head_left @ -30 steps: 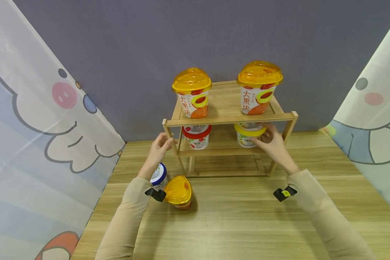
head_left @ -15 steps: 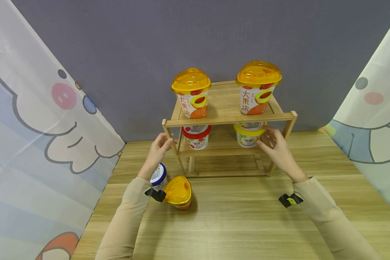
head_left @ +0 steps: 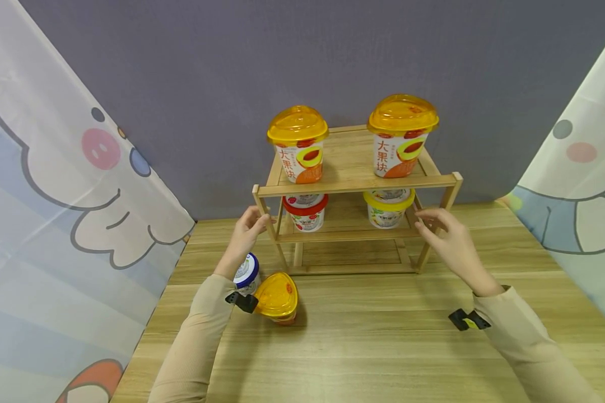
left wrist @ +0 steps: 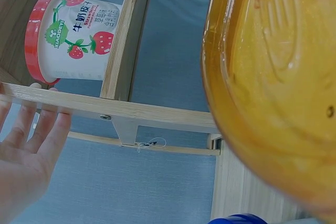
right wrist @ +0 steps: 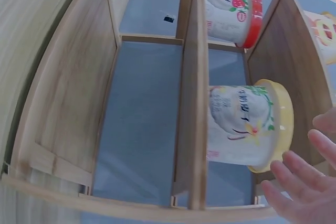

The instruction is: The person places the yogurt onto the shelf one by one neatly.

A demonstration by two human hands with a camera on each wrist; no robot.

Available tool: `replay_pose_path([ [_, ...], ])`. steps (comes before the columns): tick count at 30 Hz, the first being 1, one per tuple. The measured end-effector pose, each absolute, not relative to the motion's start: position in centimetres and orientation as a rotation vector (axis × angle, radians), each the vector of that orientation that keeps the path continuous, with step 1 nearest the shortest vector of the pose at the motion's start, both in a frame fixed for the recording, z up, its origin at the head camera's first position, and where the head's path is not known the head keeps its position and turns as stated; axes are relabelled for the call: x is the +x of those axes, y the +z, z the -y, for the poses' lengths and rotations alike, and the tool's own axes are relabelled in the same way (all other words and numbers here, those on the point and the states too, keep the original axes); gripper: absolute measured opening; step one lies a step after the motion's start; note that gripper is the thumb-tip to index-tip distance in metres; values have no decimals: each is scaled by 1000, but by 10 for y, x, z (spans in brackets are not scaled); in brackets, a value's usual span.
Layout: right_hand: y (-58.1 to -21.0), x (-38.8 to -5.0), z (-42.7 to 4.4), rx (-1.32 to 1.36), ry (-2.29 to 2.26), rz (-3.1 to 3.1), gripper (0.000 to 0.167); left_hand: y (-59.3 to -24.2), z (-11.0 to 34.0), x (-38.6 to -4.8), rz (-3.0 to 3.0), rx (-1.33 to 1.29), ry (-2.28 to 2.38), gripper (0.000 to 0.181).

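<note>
My left hand [head_left: 246, 230] holds the front left post of a three-level wooden rack [head_left: 353, 184], its fingers reaching behind the post in the left wrist view. Just right of the yellow-lidded milk pudding cup [head_left: 385, 210], my right hand [head_left: 448, 238] has its fingers loosely spread, with nothing in them. That cup stands upright on the middle shelf, also seen in the right wrist view as a white cup [right wrist: 244, 124]. To its left stands a red-lidded strawberry cup [head_left: 306, 214]. On the top shelf are two orange-lidded fruit yogurt cups, left [head_left: 298, 145] and right [head_left: 401, 137].
Beside my left forearm on the wooden table [head_left: 363, 347] stand a blue-lidded cup [head_left: 247, 274] and another orange-lidded cup [head_left: 277, 296]. A grey backdrop [head_left: 222, 101] rises behind the rack, with cartoon-print curtains [head_left: 45, 184] at the sides.
My right hand has let go of the yellow-lidded cup and drawn back to the right. The cup stays on the middle shelf. My left hand has kept its place at the post.
</note>
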State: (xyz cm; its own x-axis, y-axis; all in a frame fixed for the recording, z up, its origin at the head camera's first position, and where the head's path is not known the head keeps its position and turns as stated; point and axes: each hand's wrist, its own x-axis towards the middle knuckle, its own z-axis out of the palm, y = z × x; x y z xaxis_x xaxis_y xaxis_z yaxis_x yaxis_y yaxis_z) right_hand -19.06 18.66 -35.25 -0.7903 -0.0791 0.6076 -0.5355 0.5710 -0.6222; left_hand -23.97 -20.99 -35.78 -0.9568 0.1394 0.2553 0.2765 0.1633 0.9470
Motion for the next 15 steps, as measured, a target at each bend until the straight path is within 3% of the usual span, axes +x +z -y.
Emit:
replay_pose_path([
  [15,-339,-175,-218,418,1081,2183,10,-355,209,-239,2303,-415,-1932,30],
])
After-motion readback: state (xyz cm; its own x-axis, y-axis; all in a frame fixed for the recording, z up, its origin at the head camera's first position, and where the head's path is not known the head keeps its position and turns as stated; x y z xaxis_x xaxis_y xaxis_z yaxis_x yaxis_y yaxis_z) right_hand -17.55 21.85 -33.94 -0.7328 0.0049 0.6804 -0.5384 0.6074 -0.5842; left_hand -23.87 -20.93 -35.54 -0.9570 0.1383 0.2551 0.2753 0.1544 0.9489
